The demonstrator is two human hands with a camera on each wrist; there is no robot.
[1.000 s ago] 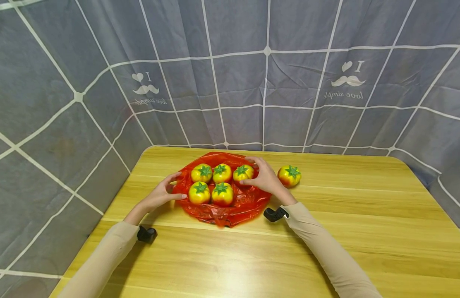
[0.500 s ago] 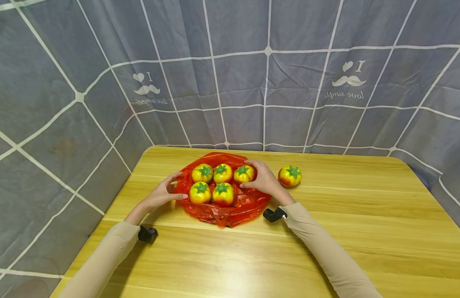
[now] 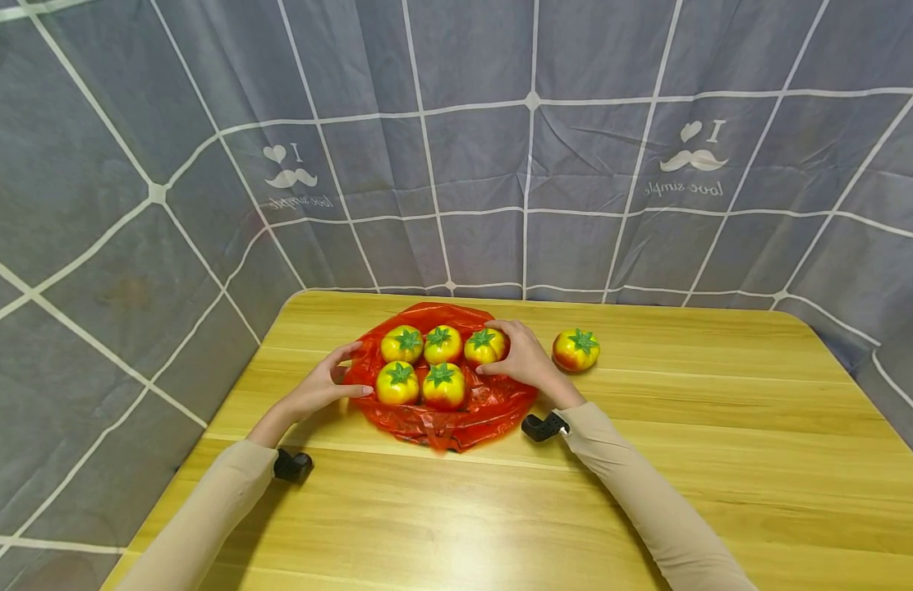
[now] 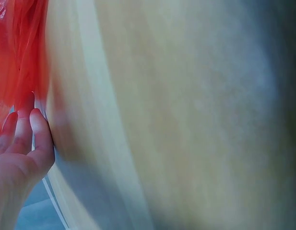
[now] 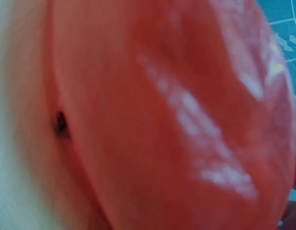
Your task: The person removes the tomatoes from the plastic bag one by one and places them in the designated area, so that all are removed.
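A red plastic bag (image 3: 493, 402) lies spread on the table, several yellow-and-red tomatoes with green star-shaped tops on it. My right hand (image 3: 526, 357) curls round the tomato (image 3: 483, 348) at the right of the back row, thumb in front and fingers behind. At the bag's left edge is my left hand (image 3: 316, 390), fingers spread in a loose curve and thumb close by the front left tomato (image 3: 396, 384). In the left wrist view, fingers (image 4: 42, 132) reach up against the bag (image 4: 23, 52). Red plastic (image 5: 152, 120) fills most of the right wrist view.
One more tomato (image 3: 575, 350) sits on the bare wood just right of my right hand. The wooden table (image 3: 456, 509) ends at a grey curtain (image 3: 471, 164) with white lines, which stands along the back and left. Black cameras (image 3: 545, 427) are strapped to both wrists.
My right hand has drawn in closer round the back right tomato, which has shifted very slightly to the right. The left hand and the bag look nearly the same.
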